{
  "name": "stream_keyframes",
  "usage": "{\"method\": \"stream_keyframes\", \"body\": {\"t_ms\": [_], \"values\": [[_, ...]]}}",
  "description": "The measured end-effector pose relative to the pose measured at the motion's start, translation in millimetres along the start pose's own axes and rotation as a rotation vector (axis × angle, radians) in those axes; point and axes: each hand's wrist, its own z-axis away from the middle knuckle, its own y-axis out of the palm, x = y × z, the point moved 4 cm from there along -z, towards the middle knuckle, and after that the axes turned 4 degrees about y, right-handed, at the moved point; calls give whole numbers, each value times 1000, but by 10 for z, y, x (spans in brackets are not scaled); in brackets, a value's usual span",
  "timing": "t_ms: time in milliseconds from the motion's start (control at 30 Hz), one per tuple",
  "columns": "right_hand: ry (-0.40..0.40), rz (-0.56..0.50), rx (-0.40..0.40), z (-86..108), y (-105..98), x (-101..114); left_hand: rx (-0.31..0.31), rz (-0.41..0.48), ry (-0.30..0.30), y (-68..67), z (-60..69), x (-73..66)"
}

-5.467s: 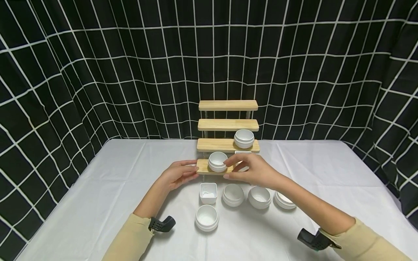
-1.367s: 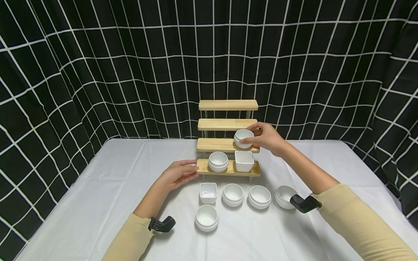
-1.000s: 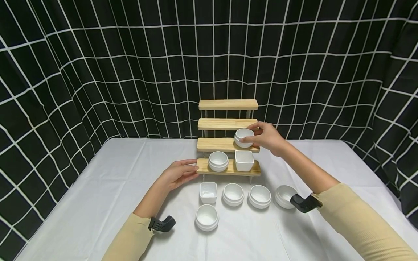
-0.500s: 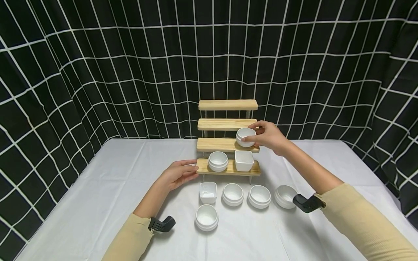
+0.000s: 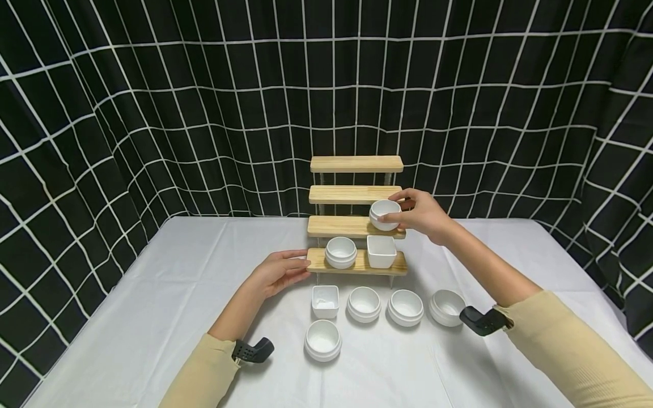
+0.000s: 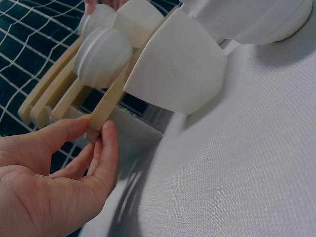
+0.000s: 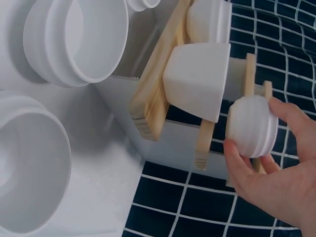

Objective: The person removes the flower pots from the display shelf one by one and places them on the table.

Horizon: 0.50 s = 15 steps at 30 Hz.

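Observation:
With thumb and fingers, my right hand (image 5: 422,217) grips a small round white bowl (image 5: 384,212) at the right end of the second-lowest tier of a wooden step shelf (image 5: 334,227). From the right wrist view, the fingers wrap the bowl's side (image 7: 253,127); whether its base touches the board I cannot tell. My left hand (image 5: 278,272) pinches the left end of the lowest board (image 6: 101,111) between thumb and fingers. That lowest board bears another round bowl (image 5: 340,253) on its left part and a square white bowl (image 5: 381,251) on its right.
On the white-covered table (image 5: 204,317), in front of the shelf, stand a square bowl (image 5: 325,301) and round bowls (image 5: 364,305), (image 5: 405,308), (image 5: 446,308). Nearer sits one more round bowl (image 5: 323,340). A black gridded curtain (image 5: 245,113) hangs behind. The two upper boards (image 5: 356,164) bear nothing.
My right hand went from the bowls on the lowest board up to the round bowl on the second tier and took hold of it. That bowl then shifted slightly right. My left hand stayed put.

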Motion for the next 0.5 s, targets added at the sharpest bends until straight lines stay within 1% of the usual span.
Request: {"method": "stream_keyframes", "body": {"t_ms": [500], "values": [[-20,-41,0,56,-5,8,-4,6,-3,14,17,-16]]}}
